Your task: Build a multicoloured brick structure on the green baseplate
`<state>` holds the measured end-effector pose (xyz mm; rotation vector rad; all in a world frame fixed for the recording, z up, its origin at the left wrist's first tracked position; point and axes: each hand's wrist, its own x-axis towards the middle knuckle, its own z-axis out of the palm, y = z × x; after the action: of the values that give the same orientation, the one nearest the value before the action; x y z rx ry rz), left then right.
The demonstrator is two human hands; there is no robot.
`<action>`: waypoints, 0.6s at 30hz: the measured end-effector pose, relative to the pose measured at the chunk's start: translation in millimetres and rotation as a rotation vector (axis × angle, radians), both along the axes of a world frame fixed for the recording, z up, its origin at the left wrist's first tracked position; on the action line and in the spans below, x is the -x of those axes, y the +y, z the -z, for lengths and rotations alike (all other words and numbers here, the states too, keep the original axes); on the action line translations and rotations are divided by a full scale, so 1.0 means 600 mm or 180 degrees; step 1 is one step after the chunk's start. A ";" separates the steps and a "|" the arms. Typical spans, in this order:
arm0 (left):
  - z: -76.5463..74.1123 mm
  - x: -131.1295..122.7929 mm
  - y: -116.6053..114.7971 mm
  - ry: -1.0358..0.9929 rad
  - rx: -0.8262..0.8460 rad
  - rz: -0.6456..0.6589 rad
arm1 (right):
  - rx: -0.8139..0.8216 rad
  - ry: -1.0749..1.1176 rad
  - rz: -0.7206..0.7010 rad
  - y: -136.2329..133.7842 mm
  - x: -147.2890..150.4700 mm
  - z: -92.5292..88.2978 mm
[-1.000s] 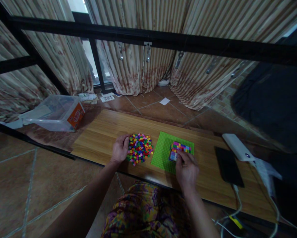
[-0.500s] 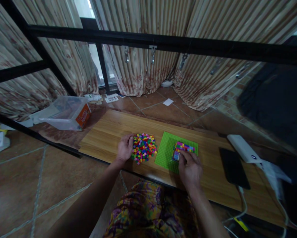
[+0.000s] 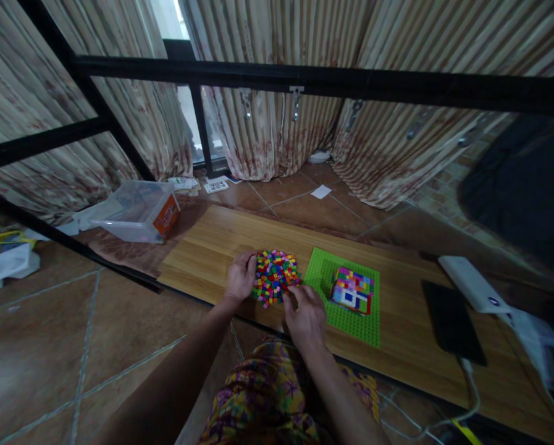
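A heap of small multicoloured bricks (image 3: 275, 275) lies on the wooden board. My left hand (image 3: 241, 275) rests at the heap's left edge, fingers curled together; whether a brick is between them is too small to tell. At the heap's lower right edge is my right hand (image 3: 306, 315), its thumb and forefinger apart at the bricks. To the right, a green studded baseplate (image 3: 320, 270) bears a block built of coloured bricks (image 3: 352, 289), with white, blue and red pieces towards its front.
On the wooden board (image 3: 212, 238), a black tablet (image 3: 453, 321) with a white cable and a white power strip (image 3: 471, 284) lie at the right. A clear plastic box (image 3: 138, 213) stands beyond the left end. A black metal bar (image 3: 277, 75) crosses the view above.
My right hand has moved left from the built block to the brick heap, uncovering the block's front. My left hand stays beside the heap. The whole view has shifted slightly.
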<state>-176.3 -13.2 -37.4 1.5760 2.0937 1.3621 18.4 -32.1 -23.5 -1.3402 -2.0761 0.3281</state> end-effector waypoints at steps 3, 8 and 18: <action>0.001 0.000 0.000 -0.0015 0.0004 -0.0001 | 0.0083 -0.0165 0.0084 0.009 0.011 0.004; 0.002 0.001 0.000 -0.0033 0.0057 -0.0009 | 0.0139 -0.0182 0.0037 0.020 0.008 0.009; -0.001 -0.001 -0.001 -0.0042 0.0102 -0.0020 | 0.0143 -0.0028 -0.0168 0.037 -0.029 0.011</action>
<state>-176.0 -13.5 -37.0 1.5454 2.1039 1.3304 35.8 -9.8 -30.1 -1.3169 -2.1256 0.3943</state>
